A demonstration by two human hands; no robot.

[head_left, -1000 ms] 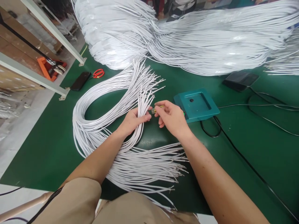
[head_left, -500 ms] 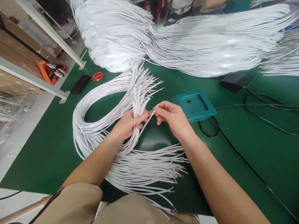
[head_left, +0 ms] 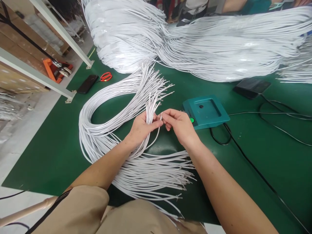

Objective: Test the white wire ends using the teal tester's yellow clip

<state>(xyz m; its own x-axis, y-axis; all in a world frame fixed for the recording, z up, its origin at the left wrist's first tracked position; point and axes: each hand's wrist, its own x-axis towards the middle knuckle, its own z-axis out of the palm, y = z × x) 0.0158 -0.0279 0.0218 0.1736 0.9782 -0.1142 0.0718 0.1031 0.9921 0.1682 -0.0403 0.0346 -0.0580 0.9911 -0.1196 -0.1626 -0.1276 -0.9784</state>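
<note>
My left hand (head_left: pixel 143 126) is closed around a small bunch of white cables (head_left: pixel 151 107), whose ends stick up above the thumb. One cable (head_left: pixel 156 139) bows away from the bunch, and its end is pinched between the thumb and fingers of my right hand (head_left: pixel 179 125). The fingertips of both hands almost meet; the very tip of the cable is too small to make out. A looped bundle of white cables (head_left: pixel 91 113) curves on the green table (head_left: pixel 44 146) left of my hands, and more cable ends (head_left: pixel 158 175) fan out below them.
Large heaps of white cables (head_left: pixel 219 48) lie across the back. A teal device (head_left: pixel 207 110) with a green button sits right of my hands. Black cords (head_left: pixel 253 162), a dark box (head_left: pixel 252 87), a phone (head_left: pixel 87 84) and red-handled scissors (head_left: pixel 106 76) also lie there. People are partly visible behind.
The single cable, straight before, now bows out between my hands. My hands are closer together, and the device's green button has come into sight. The whole view has shifted slightly.
</note>
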